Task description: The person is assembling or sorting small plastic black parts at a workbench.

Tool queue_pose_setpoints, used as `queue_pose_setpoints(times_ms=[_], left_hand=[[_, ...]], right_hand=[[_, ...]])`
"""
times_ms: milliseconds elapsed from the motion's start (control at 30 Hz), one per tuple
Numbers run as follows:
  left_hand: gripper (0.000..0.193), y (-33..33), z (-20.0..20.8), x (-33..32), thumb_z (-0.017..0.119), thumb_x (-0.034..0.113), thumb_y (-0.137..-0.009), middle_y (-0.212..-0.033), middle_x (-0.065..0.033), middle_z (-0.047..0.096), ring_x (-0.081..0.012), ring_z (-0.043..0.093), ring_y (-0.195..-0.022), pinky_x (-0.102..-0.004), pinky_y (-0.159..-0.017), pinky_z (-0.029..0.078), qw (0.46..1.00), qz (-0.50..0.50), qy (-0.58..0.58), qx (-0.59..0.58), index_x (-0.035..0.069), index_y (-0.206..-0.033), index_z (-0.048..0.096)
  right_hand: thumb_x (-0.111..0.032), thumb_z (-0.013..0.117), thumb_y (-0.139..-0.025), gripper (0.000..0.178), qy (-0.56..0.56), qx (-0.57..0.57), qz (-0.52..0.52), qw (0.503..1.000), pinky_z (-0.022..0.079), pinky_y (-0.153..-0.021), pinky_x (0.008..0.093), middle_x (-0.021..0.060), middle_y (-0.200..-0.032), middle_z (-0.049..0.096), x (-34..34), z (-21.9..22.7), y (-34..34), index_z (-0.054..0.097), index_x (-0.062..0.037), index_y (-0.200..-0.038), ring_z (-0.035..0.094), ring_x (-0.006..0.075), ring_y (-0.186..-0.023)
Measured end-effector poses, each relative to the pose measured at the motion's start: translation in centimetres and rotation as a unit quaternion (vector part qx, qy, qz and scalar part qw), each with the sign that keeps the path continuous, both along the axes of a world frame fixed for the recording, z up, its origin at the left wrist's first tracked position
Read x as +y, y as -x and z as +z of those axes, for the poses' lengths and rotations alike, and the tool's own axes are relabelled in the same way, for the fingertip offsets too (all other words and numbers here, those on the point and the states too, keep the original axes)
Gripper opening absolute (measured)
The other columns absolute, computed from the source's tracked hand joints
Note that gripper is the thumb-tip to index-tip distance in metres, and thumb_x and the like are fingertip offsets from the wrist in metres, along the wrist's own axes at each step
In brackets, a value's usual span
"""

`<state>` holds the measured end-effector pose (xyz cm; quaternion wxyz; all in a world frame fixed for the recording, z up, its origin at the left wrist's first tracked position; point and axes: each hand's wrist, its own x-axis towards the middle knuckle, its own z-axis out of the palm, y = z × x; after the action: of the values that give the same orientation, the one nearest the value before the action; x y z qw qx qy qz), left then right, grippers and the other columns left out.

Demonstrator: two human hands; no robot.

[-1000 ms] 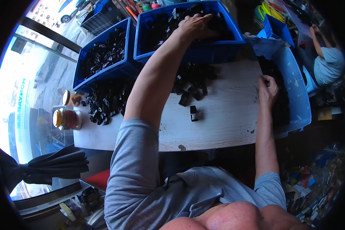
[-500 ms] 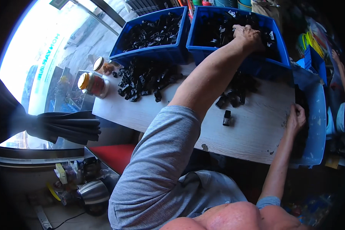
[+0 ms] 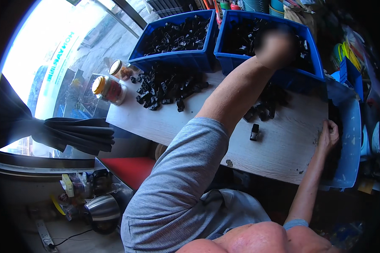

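Observation:
My left arm stretches forward over the table [image 3: 283, 154]. At its end my left hand [image 3: 276, 48] is over the right blue bin [image 3: 272, 72], which is full of small black plastic parts [image 3: 240, 38]. That hand is smeared, so its fingers do not show. My right hand [image 3: 328, 135] is at the table's right edge, beside a translucent blue tub [image 3: 349, 147]. Its fingers are curled in; what they hold, if anything, is hidden. One black plastic piece [image 3: 254, 132] lies by itself on the table between my arms, nearer me than a small heap of black parts [image 3: 271, 101].
Another blue bin [image 3: 173, 60] of black parts stands to the left, with a larger heap of parts [image 3: 166, 86] before it. Two lidded jars [image 3: 109, 89] stand by the window. A metal kettle [image 3: 103, 213] sits low at the left, near a tied dark curtain [image 3: 76, 133].
The whole view has shifted slightly, moving the scene a little right and down. My left hand, sharp before, is now blurred over the same bin. My right hand stays at the table edge.

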<state>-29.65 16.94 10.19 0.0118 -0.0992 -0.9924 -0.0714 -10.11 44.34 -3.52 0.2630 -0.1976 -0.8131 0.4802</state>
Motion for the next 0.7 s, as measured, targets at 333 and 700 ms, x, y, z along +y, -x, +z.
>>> queue_pose_setpoints(times_ms=[333, 700], left_hand=[[0.051, -0.5, 0.4, -0.1, 0.072, 0.039, -0.082, -0.130, -0.0077, 0.068, -0.0272, 0.065, -0.122, -0.0400, -0.101, 0.053, 0.998, -0.003, -0.041, -0.038, 0.024, -0.130, 0.068], [0.039, 0.6, -0.4, 0.1, 0.073, 0.037, -0.083, -0.124, -0.0077, 0.072, -0.0242, 0.068, -0.117, -0.0365, -0.094, 0.057, 0.997, 0.036, -0.066, -0.025, 0.016, -0.116, 0.076]], right_hand=[[-0.023, 0.075, -0.089, 0.025, -0.002, 0.031, -0.003, 1.000, 0.046, -0.076, 0.0281, 0.0033, -0.085, 0.067, -0.1, -0.1, -0.2, 0.074, -0.0021, -0.103, 0.056, 0.0130, -0.077], [-0.019, 0.076, -0.088, 0.021, 0.011, 0.056, 0.006, 0.998, 0.046, -0.074, 0.0273, 0.0012, -0.084, 0.066, 0.1, -0.7, 0.1, 0.073, -0.0007, -0.099, 0.055, 0.0110, -0.076]])
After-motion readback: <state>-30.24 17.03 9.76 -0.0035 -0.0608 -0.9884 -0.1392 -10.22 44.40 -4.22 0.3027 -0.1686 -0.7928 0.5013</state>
